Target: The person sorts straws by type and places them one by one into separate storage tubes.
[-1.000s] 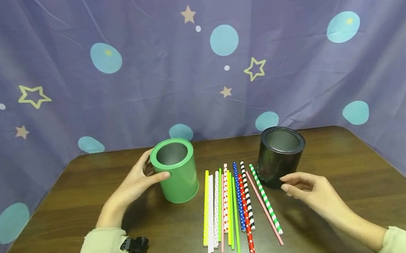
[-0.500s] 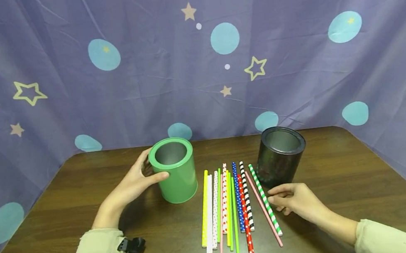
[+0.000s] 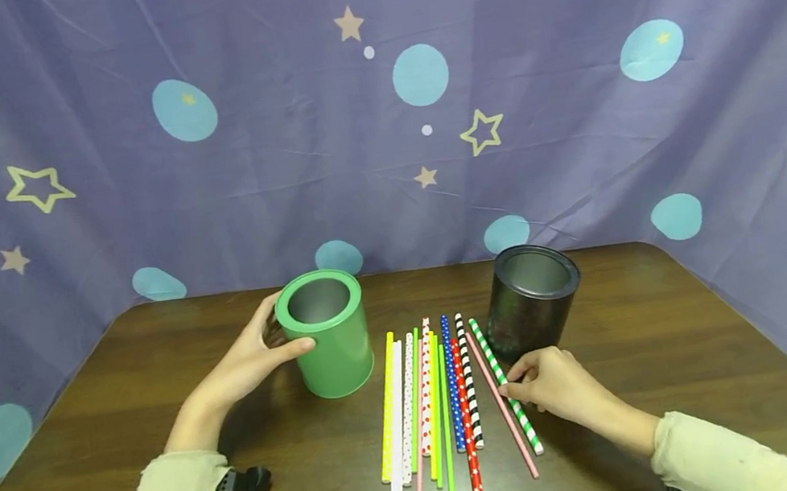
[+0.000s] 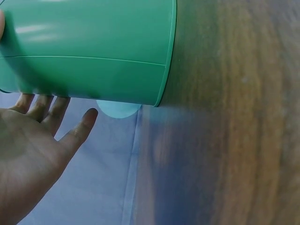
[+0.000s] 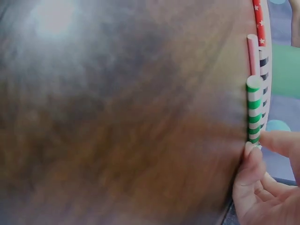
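Note:
My left hand holds a green metal can from its left side, thumb across the front near the rim and fingers behind. In the left wrist view the fingers of the left hand lie against the side of the can. Just in front of the black can, my right hand pinches a green-and-white striped paper straw near its middle. Seen from the right wrist, thumb and forefinger close on that straw, which lies beside a pink straw.
A black can stands upright at the right, behind the right hand. Between the two cans several straws lie side by side on the wooden table, among them a red starred straw and a yellow straw. A purple curtain hangs behind.
My right hand has moved left and a little down from beside the black can onto the green-and-white striped straw and now pinches it. The left hand keeps its hold on the green can.

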`<state>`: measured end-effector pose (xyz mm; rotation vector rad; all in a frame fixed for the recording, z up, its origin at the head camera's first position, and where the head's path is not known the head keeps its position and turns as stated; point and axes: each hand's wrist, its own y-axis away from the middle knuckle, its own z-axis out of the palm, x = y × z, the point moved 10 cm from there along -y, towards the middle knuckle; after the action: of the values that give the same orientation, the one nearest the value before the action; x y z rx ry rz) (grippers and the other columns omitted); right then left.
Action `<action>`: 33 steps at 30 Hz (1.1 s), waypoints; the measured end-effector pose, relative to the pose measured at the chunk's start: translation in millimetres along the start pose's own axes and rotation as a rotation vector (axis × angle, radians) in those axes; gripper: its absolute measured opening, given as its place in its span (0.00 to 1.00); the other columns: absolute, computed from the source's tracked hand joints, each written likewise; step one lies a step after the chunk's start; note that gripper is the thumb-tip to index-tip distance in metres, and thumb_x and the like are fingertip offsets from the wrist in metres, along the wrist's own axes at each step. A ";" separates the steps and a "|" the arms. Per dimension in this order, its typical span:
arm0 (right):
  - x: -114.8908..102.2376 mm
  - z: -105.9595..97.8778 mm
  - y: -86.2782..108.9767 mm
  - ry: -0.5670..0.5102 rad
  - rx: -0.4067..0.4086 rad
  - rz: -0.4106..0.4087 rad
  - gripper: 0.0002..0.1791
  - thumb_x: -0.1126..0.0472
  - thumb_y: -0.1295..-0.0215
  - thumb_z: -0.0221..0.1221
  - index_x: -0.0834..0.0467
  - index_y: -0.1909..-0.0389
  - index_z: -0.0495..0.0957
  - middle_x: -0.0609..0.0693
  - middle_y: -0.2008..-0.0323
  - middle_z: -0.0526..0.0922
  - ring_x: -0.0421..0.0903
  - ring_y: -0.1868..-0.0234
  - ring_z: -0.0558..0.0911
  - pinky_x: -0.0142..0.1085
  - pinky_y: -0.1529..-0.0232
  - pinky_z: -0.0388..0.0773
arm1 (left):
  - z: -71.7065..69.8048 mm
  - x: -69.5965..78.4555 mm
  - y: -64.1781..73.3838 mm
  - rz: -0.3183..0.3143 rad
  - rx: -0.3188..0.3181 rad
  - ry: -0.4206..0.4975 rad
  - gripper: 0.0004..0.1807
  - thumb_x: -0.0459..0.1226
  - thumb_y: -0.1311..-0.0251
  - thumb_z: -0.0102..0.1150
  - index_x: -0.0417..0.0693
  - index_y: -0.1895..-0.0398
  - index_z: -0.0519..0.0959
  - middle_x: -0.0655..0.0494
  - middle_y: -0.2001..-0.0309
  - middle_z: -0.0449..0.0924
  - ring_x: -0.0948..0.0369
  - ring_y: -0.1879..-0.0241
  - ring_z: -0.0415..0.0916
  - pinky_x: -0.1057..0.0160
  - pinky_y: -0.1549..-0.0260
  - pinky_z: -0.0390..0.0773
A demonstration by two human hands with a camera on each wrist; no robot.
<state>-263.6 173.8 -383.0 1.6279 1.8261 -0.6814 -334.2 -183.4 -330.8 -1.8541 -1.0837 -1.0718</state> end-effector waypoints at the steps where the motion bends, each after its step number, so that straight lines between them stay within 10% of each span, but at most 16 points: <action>1: -0.8 -0.9 0.0 0.021 0.004 0.001 0.09 0.56 0.43 0.70 0.58 0.74 0.83 0.44 0.84 0.78 0.41 0.85 0.75 0.34 0.85 0.71 | -0.1 -0.1 0.0 0.001 -0.001 -0.004 0.45 0.37 0.37 0.65 0.45 0.23 0.49 0.41 0.31 0.61 0.44 0.32 0.59 0.42 0.38 0.61; 11: -1.4 1.4 -1.0 0.094 -0.039 0.069 0.09 0.61 0.44 0.65 0.55 0.81 0.80 0.45 0.88 0.74 0.39 0.88 0.71 0.33 0.88 0.71 | -2.0 -1.8 6.1 0.003 0.007 0.023 0.44 0.37 0.38 0.65 0.46 0.24 0.50 0.41 0.31 0.61 0.44 0.31 0.57 0.41 0.37 0.60; 33: -35.8 -5.5 2.9 -0.304 -0.149 -0.012 0.14 0.61 0.36 0.60 0.70 0.59 0.78 0.51 0.80 0.79 0.46 0.78 0.79 0.37 0.76 0.80 | -0.2 -2.7 0.2 0.008 -0.002 0.037 0.44 0.37 0.38 0.66 0.48 0.24 0.51 0.44 0.29 0.58 0.45 0.29 0.53 0.38 0.34 0.56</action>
<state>-258.6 153.4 -353.3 1.3371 1.6264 -0.7352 -334.9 -184.5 -333.2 -1.8316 -1.0537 -1.0992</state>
